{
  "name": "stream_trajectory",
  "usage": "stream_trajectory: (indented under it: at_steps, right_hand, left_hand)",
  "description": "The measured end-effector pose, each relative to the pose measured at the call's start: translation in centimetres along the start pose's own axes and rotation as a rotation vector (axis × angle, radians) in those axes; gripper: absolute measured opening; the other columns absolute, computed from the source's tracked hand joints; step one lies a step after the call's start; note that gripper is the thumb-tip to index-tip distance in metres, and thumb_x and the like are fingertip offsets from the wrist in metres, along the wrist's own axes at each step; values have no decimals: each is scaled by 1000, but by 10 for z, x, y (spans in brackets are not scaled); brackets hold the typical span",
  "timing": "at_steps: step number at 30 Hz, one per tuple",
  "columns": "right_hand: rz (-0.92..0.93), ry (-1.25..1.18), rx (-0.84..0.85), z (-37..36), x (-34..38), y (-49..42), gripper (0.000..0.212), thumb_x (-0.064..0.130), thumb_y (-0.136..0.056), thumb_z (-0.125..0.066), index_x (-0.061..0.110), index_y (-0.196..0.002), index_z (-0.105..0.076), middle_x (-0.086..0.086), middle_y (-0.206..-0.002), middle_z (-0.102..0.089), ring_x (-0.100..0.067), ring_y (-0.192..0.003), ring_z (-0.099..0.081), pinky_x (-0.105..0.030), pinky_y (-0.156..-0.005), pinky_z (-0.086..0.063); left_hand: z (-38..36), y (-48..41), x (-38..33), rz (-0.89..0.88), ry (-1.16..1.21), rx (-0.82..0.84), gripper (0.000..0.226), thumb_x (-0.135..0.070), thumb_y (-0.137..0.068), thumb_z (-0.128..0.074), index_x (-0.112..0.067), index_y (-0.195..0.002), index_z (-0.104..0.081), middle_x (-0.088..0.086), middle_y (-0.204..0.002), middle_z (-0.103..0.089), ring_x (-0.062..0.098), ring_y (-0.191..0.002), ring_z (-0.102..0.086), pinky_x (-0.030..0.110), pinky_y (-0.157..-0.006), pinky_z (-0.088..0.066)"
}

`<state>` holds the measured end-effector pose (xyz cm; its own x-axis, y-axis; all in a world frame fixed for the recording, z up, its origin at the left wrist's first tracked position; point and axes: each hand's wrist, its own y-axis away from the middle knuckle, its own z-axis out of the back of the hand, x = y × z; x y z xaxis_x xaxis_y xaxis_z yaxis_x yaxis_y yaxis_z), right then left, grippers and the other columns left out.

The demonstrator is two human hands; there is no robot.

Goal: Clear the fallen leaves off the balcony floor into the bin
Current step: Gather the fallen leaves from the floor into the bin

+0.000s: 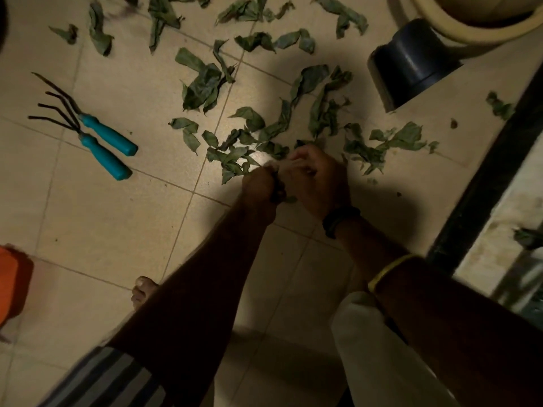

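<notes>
Several wilted green leaves (202,86) lie scattered over the beige tiled floor (102,215), thickest across the middle and top. My left hand (260,189) and my right hand (318,183) meet low over the near edge of the leaf pile (235,160). The left hand's fingers curl round a dark bunch that looks like leaves. My right hand curls beside it, knuckles up, with a leaf tip showing under the palm. What exactly sits between the two hands is in shadow. An orange container (11,286), possibly the bin, is cut off by the left edge.
Two hand tools with teal handles (102,142), one a pronged cultivator, lie at the left. A black pot (411,63) lies tipped at the top right beside a cream pot rim (458,33). A dark threshold strip (484,183) runs down the right. My bare foot (144,292) stands below.
</notes>
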<state>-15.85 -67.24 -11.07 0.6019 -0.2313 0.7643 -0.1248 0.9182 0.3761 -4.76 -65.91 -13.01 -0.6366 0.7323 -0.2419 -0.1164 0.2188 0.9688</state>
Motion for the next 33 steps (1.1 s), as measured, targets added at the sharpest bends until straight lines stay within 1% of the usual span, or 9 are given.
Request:
stream_trajectory:
  at_steps: [3,6,9,16,19,21,26,30,33]
  right_hand:
    - [50,280,-89,0,-19,-34,31,17,-90,-57,16,-119,-69,-7,-114,-67,-25,-103,-63,-44,-84,-56]
    - [64,537,82,-9,-42,-61,41,14,-89,-62,17,-131,-62,-14,-134,-51,-37,-118,-53,-47,-93,-50]
    - [105,696,206,-18,-57,-71,24,8,-90,-58,9,-113,-66,-20,-120,-55,-43,-104,-55,-51,-86,-51]
    - [-261,34,-35,-31,-28,-36,16,16,-76,-82,16,-90,-74,-3,-83,-74,-18,-82,-69,-30,-72,-59]
    - [-245,-53,0,-40,1,-7,15,14,-78,-81,19,-89,-72,6,-74,-70,-7,-71,-68,-19,-63,-57]
    - [-229,-113,55,-44,14,3,15,11,-83,-74,16,-97,-76,4,-81,-74,-9,-77,-71,-25,-68,-60]
    - [-126,-151,150,-48,24,-5,18,11,-91,-62,14,-99,-77,3,-89,-74,-6,-81,-68,-17,-70,-55]
    - [-37,251,-132,-57,6,-41,20,14,-91,-59,16,-103,-74,-7,-103,-70,-20,-92,-65,-33,-80,-57]
    - [14,539,95,-69,-14,-60,34,12,-92,-58,14,-125,-66,-18,-125,-57,-39,-112,-55,-45,-94,-50]
  left_hand:
    - [2,-9,3,-16,11,-40,29,-18,-105,-42,-15,-77,-48,0,-58,-37,8,-37,-38,16,-36,-26]
    - [5,-18,6,-23,0,-28,36,-34,-106,-42,-15,-77,-50,-2,-54,-39,7,-37,-39,16,-36,-27]
    - [10,-26,7,-17,9,-30,34,-36,-105,-45,-15,-79,-50,-1,-56,-39,8,-40,-39,17,-38,-28]
    - [19,-21,0,-15,-71,-83,35,-43,-102,-48,-12,-89,-59,1,-61,-50,14,-53,-45,21,-44,-37]
    - [17,-13,-5,-19,-67,-62,47,-52,-99,-46,-9,-99,-64,16,-89,-69,27,-76,-63,34,-70,-51]
    - [19,-4,-12,-8,-40,-44,52,-55,-95,-50,-8,-111,-65,19,-108,-72,28,-93,-69,41,-83,-54]
    - [40,-7,-26,-76,-49,-117,22,-17,-100,-48,-3,-107,-63,12,-79,-62,19,-58,-57,20,-41,-47]
    - [50,-15,-27,-76,29,-196,18,-13,-99,-50,-5,-90,-64,7,-64,-54,12,-40,-45,23,-42,-38]
    - [59,-19,-21,-62,5,-171,21,-18,-101,-51,-3,-99,-65,7,-68,-57,14,-46,-47,26,-47,-42]
